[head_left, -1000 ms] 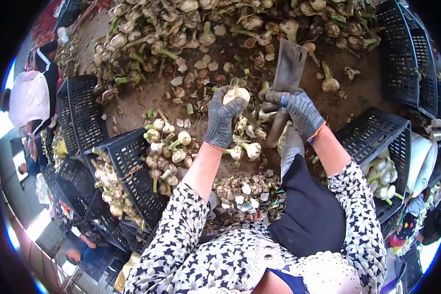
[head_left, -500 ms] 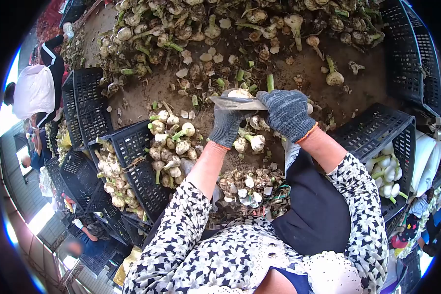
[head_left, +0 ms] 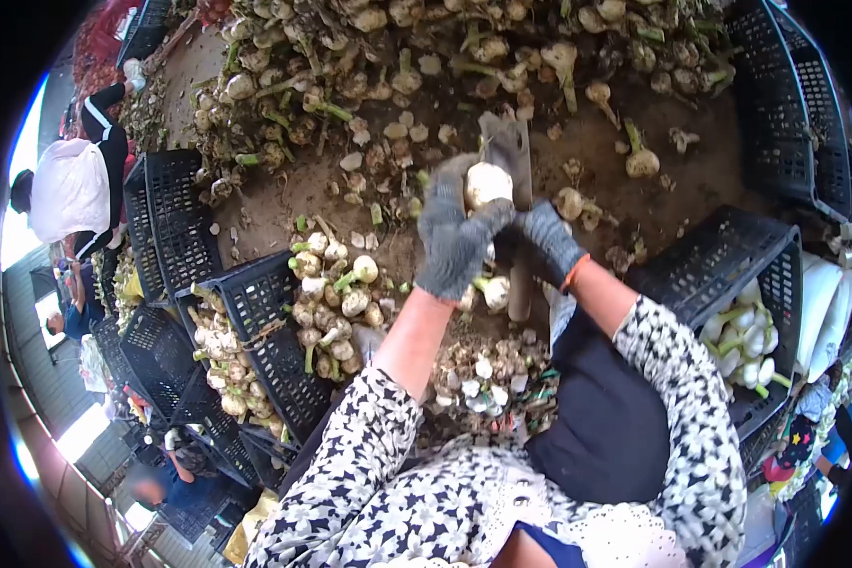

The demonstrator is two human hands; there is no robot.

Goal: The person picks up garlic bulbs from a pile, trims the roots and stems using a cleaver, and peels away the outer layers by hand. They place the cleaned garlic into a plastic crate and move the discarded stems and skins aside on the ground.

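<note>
The left hand [head_left: 459, 232], in a grey glove, is near the centre of the frame; its fingers are curled partly closed around a pale bulb [head_left: 488, 185], with the thumb across the bulb's lower side and the bulb's rounded face showing. The right hand [head_left: 549, 241], also gloved, is just to the right; its fingers are closed on a cleaver [head_left: 508, 156] near where blade and handle meet, though the fingertips are largely hidden; the blade points toward the top of the frame, close beside the bulb, and the handle extends below the hand; whether the blade touches the bulb, I cannot tell.

A large heap of stemmed bulbs [head_left: 350, 57] spreads across the top of the frame over brown ground [head_left: 677, 189]; a smaller cluster of bulbs [head_left: 336, 308] lies left of centre, beside a black crate [head_left: 275, 327] that has more bulbs [head_left: 232, 355] at its left; a low pile of scraps and bulbs [head_left: 483, 369] lies at lower centre, near the person's dark-clothed leg [head_left: 611, 426]. At the right, another black crate [head_left: 719, 256] holds cleaner white bulbs [head_left: 748, 341] with green stems; a white sack [head_left: 821, 322] is just beside it; a person in a white top [head_left: 71, 189] is at the upper left.
</note>
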